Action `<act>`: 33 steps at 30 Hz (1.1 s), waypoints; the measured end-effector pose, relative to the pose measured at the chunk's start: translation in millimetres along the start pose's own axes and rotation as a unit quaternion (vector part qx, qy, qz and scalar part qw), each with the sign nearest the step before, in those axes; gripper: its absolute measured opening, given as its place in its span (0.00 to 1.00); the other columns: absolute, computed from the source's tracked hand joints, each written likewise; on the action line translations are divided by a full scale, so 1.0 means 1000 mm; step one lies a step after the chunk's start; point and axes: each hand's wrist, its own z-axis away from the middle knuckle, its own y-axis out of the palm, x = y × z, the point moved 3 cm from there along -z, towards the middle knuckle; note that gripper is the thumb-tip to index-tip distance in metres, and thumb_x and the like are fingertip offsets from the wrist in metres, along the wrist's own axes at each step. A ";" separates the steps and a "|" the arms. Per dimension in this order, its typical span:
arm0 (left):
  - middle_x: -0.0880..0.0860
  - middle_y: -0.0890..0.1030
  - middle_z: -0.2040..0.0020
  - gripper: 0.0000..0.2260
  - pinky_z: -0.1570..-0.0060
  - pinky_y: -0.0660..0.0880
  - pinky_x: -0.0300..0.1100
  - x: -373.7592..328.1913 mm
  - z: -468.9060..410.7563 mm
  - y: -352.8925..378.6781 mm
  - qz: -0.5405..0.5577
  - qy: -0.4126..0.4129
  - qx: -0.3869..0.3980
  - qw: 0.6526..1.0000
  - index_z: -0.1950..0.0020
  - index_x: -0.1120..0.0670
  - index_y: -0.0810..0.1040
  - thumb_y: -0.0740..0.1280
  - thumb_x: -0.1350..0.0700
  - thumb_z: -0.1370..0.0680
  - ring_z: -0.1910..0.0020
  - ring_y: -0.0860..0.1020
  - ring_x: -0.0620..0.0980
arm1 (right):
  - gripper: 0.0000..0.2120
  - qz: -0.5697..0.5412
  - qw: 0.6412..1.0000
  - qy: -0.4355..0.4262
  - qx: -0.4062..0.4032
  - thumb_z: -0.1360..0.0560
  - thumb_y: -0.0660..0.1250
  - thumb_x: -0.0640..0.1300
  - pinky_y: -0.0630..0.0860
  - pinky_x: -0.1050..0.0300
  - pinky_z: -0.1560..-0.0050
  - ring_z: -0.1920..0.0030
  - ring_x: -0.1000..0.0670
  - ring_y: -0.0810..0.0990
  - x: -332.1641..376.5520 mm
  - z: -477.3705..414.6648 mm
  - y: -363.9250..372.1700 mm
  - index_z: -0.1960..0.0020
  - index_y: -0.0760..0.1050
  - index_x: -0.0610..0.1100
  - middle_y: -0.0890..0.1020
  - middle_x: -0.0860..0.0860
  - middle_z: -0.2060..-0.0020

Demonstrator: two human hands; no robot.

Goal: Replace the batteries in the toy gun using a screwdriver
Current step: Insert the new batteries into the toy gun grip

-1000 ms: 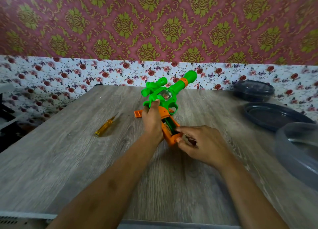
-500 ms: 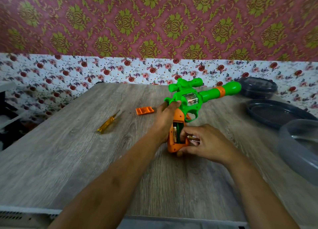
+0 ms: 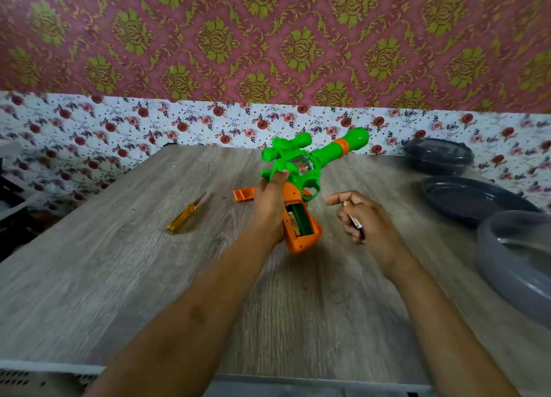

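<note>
Left grip (image 3: 269, 200) wrapped around toy gun (image 3: 298, 182), tilted above counter (image 3: 119, 277), open battery slot (image 3: 299, 220) just right of it; one battery inside, blurred. Right grip (image 3: 362, 217) apart to the right, pinching a battery (image 3: 357, 226), mostly hidden by fingers. Orange cover (image 3: 243, 194) partly hidden behind left grip. Screwdriver (image 3: 186, 217) lying well left.

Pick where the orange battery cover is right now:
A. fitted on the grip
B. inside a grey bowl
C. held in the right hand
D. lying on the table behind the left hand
D: the cover lies flat on the table, partly hidden behind the left hand, while the compartment in the grip stands open.
</note>
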 end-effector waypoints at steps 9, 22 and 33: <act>0.57 0.77 0.53 0.03 0.66 0.78 0.46 0.002 0.008 0.008 -0.022 0.046 0.021 0.998 0.54 0.50 0.72 0.65 0.55 0.22 0.59 0.79 0.57 | 0.10 -0.031 0.991 -0.096 -0.084 0.23 0.60 0.35 0.77 0.67 0.57 0.59 0.60 0.79 0.006 0.000 -0.001 0.45 0.73 0.45 0.81 0.51 0.57; 0.50 0.71 0.66 0.05 0.68 0.70 0.39 0.000 0.012 0.012 -0.006 0.078 0.008 0.997 0.58 0.53 0.71 0.63 0.59 0.22 0.70 0.71 0.44 | 0.10 0.142 0.955 -0.206 -0.160 0.32 0.72 0.39 0.74 0.72 0.56 0.58 0.62 0.80 -0.004 -0.001 0.029 0.51 0.79 0.43 0.81 0.58 0.61; 0.52 0.73 0.63 0.04 0.63 0.73 0.44 0.006 0.010 0.007 0.011 0.028 -0.017 0.999 0.56 0.53 0.70 0.65 0.57 0.23 0.65 0.74 0.50 | 0.11 0.347 0.884 -0.285 -0.127 0.31 0.60 0.46 0.76 0.57 0.65 0.63 0.48 0.79 0.001 0.003 0.038 0.57 0.78 0.41 0.79 0.47 0.61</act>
